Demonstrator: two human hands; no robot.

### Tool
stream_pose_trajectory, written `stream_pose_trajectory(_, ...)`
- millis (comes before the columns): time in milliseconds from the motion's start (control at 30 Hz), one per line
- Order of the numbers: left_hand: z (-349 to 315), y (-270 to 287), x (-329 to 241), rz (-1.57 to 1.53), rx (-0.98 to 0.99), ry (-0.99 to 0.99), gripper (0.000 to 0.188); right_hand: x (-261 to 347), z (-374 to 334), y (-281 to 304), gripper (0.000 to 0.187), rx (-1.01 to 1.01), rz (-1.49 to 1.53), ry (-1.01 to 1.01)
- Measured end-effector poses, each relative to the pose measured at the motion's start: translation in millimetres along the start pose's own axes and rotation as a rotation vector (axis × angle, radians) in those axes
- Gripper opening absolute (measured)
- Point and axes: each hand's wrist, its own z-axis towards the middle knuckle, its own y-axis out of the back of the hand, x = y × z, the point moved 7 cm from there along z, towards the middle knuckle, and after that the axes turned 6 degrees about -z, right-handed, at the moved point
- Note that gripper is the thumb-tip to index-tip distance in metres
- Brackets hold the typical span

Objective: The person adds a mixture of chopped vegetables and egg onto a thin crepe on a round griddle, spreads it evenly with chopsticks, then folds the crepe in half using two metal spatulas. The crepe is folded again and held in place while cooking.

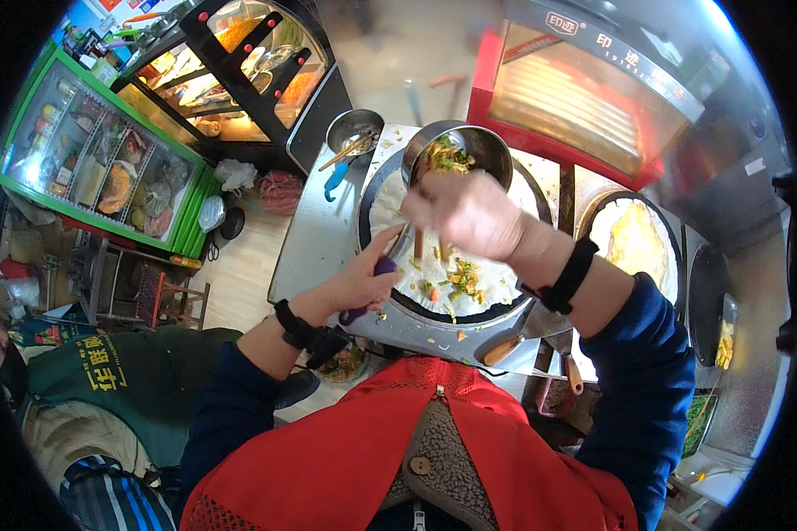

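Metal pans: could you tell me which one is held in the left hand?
The pan with the purple handle, above the flatbread; the left hand grips this handle. The other pan, with a blue handle, stands to its left, unheld.

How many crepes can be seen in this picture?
2: the first crepe lies beneath the pan, with filling on it; the second crepe lies farther right. Others may be hidden.

On my feed I've got a metal tabletop (307, 232) w/ a lg round griddle (469, 319) approx mid, a blue-handled steel pan (339, 130) back L, plus food bits (460, 335) nr the front edge.
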Motion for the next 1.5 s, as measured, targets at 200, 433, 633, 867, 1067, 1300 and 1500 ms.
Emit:
stream_pose_trajectory(200,8,29,-24,0.738,-0.144,-0.359,0.069,49,-37,-20,0.019,0.049,-0.033,0.290)
stream_pose_trajectory(433,8,17,-20,1.246,-0.406,-0.501,0.069,43,-98,-56,0.015,0.196,-0.128,0.186)
stream_pose_trajectory(633,-16,7,-43,1.086,-0.706,-0.846,0.066,59,-139,-12,0.025,0.101,0.068,-0.032)
stream_pose_trajectory(867,-22,-39,18,0.451,-0.465,-0.597,0.059,-8,-162,16,0.014,-0.466,0.835,-1.158)
stream_pose_trajectory(1067,-13,-29,28,0.477,-0.481,-0.604,0.062,-47,-139,48,0.016,-0.558,0.848,-1.237)
stream_pose_trajectory(1300,-10,-23,17,-0.286,-0.176,-0.347,0.071,-45,-141,0,0.012,-0.727,0.805,-1.358)
stream_pose_trajectory(1500,-12,-28,11,-0.352,-0.065,-0.264,0.072,-54,-125,11,0.014,-0.911,0.842,-1.110)
